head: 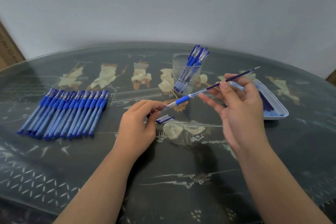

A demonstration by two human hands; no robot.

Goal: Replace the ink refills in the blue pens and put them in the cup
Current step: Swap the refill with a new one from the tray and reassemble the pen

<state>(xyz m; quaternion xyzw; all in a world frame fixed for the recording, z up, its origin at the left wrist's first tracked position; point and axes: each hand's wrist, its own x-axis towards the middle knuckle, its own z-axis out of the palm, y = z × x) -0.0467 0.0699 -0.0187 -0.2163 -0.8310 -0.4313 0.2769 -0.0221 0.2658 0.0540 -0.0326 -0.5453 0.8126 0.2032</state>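
Blue pen (pixel 181 100) is hanging over the surface (pixel 163 178), its long axis running near-left to far-right. Left grip (pixel 140 125) is pinching its clear barrel; right grip (pixel 241 114) is pinching the refill (pixel 241 74) jutting far-right, tip outermost. Cup (pixel 177 65) is standing just beyond; a cap (pixel 164 119) is lying beneath the pen.

Bare tabletop (pixel 163 178) runs between the row of pens (pixel 63 112) and the tray (pixel 276 118).
The cup (pixel 179 71) stands at the far side; the held pen (pixel 181 100) and its refill (pixel 241 74) cross in front of it, and a cap (pixel 164 119) lies near the middle.
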